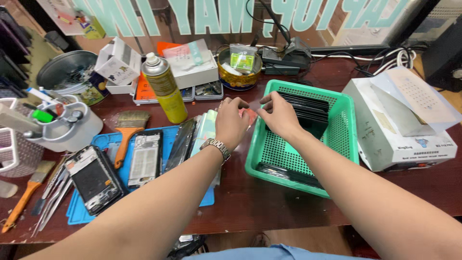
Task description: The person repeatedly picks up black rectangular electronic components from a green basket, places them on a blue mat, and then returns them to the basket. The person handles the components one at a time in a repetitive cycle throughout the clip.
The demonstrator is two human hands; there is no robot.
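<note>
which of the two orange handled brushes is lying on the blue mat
The wide brush beside the yellow spray can: its orange handle lies on the blue mat. The other brush lies off the mat at the table's left edge.

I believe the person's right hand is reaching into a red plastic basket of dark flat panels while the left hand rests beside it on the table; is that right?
Not quite: the basket is green, not red, as the head view shows. The rest holds: the right hand reaches over its rim towards the dark flat panels, and the left hand, with a wristwatch, rests beside it on the table.
</note>
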